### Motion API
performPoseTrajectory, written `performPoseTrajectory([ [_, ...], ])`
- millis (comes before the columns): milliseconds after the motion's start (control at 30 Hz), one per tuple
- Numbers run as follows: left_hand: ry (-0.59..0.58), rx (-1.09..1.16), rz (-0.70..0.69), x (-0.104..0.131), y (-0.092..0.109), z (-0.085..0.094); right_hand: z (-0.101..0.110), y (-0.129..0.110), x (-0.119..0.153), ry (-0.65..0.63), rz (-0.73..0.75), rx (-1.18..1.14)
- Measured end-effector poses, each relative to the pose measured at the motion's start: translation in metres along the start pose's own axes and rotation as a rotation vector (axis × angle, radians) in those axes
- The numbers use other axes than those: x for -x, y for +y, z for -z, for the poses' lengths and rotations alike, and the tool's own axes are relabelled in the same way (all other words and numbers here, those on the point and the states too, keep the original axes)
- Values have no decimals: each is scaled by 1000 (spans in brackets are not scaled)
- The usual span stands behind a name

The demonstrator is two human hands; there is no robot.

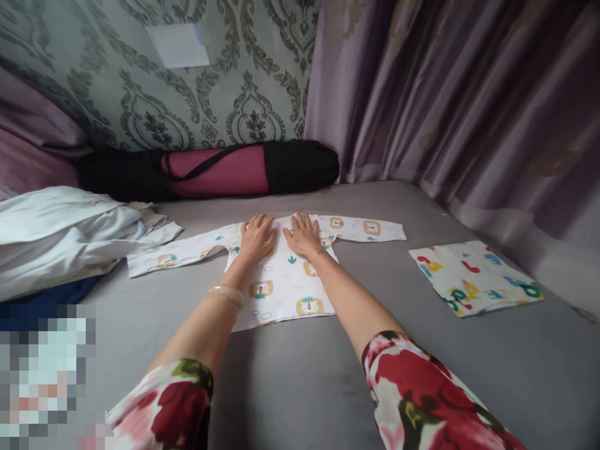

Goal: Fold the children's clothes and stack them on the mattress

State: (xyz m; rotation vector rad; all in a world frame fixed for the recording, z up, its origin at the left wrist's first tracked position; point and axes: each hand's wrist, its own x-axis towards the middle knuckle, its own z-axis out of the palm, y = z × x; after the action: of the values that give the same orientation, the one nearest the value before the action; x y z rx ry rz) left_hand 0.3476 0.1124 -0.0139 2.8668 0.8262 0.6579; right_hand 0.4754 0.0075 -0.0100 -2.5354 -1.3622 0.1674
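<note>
A small white long-sleeved shirt (285,290) with lion-face prints lies spread on a grey sheet, both sleeves stretched out to the sides. My left hand (257,237) presses flat on its upper left part, fingers spread. Beside it, my right hand (304,235) rests flat on the upper right part, fingers apart. The collar area lies around and between the fingertips, partly covered. Neither hand grips anything.
To the right lies a folded white cloth with colourful letters (478,278). A heap of white clothes (60,231) is at the left, over a dark blue cloth (56,297). A black and maroon long bag (220,172) lies along the wall. Purple curtains (398,94) hang at right. The lower left corner is pixelated.
</note>
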Motion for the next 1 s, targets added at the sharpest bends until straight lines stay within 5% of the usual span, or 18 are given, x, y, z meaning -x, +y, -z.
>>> performPoseTrajectory([
  [133,-96,71,-110,-1,-2,0,3,3,1,-20,26,-52],
  [367,-138,61,-104,-5,-6,-2,27,12,-2,-99,35,-340],
  [500,-150,52,-103,-5,-8,-4,54,44,1,97,-14,-528],
  [800,-135,56,-106,-5,-8,-7,101,180,42,576,-728,-273],
  [1000,-154,34,-109,-6,-7,-5,91,207,61,490,-980,-91],
])
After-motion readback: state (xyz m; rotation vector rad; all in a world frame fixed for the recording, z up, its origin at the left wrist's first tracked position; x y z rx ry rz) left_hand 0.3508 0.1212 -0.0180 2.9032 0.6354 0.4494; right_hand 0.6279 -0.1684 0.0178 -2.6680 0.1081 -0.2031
